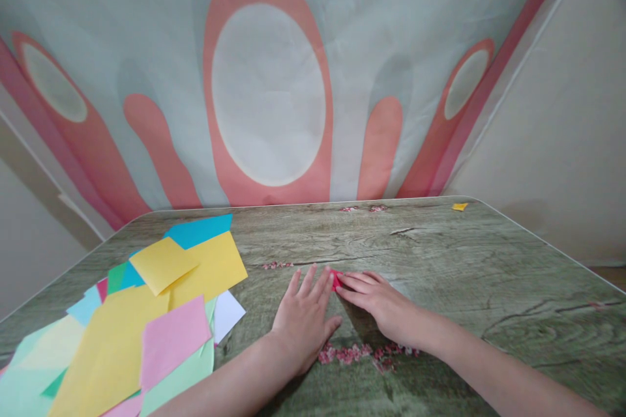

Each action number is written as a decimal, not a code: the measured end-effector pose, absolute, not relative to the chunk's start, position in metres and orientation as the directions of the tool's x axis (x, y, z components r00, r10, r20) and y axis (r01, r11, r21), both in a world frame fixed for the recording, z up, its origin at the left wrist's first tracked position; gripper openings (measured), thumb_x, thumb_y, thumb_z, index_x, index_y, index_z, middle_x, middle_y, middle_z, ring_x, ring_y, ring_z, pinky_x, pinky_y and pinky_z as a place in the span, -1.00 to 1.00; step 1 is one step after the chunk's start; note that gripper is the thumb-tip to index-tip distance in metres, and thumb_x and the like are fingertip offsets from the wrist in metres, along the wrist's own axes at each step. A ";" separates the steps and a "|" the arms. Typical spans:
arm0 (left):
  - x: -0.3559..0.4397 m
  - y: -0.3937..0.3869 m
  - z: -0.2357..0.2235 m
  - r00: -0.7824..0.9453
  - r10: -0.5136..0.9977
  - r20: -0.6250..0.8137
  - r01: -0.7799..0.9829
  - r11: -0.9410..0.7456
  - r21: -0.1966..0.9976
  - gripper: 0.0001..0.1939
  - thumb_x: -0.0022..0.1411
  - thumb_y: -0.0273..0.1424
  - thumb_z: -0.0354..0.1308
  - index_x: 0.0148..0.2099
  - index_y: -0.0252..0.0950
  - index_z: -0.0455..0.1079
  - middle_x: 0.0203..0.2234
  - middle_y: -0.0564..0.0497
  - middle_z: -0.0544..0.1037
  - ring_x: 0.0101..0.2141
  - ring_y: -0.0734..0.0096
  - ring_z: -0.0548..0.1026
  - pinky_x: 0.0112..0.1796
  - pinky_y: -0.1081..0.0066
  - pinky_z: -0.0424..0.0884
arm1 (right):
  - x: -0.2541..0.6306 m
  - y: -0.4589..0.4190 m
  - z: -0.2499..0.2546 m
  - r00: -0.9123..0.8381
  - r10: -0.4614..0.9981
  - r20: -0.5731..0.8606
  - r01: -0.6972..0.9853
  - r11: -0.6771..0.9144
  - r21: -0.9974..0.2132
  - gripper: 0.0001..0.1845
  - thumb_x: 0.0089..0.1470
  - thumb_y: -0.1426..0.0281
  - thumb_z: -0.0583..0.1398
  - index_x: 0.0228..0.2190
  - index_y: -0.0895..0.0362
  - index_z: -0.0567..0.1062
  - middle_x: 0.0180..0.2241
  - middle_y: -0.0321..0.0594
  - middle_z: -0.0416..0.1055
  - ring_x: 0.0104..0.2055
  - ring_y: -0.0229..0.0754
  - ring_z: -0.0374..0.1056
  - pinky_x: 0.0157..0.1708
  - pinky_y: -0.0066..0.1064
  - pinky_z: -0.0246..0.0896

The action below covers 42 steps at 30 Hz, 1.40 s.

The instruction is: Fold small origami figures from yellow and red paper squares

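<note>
A small red-pink folded paper [336, 280] lies on the table between my two hands. My left hand [306, 313] rests palm down with its fingers spread, and its index fingertip touches the paper's left side. My right hand [376, 300] reaches in from the right, its fingers close together and the fingertips and thumb pinching the paper's right edge. Fingers cover part of the paper, so its full shape is hidden.
Loose coloured sheets pile up on the left of the wood-patterned table [489, 260], among them a yellow sheet [112, 339], a pink sheet [173, 339] and a blue sheet [200, 229]. A small yellow paper piece [460, 206] lies at the far right. A printed backdrop [268, 91] stands behind.
</note>
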<state>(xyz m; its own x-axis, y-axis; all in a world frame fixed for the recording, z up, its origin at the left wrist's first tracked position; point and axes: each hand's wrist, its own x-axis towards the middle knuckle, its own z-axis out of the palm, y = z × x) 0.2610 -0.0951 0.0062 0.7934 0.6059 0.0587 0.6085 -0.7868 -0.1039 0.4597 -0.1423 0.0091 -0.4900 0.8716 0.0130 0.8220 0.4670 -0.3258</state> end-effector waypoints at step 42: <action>0.259 -0.089 0.025 0.795 0.606 -0.028 0.604 -0.795 -0.045 -0.34 0.19 0.03 -0.12 0.25 -0.16 0.04 0.23 -0.06 0.05 0.22 0.00 -0.08 0.13 -0.02 -0.09 | 0.451 -0.149 0.017 -0.461 0.886 0.048 0.848 0.456 -0.270 -0.39 0.02 0.56 0.01 0.14 0.14 0.18 0.14 -0.16 0.18 0.16 -0.09 0.01 0.11 -0.18 -0.05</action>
<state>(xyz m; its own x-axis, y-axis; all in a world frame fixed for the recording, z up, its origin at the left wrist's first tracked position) 0.2587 -0.0892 0.0249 0.7951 0.6058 -0.0283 0.6044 -0.7954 -0.0447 0.4509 -0.1488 0.0171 -0.4611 0.8860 0.0484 0.8480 0.4561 -0.2700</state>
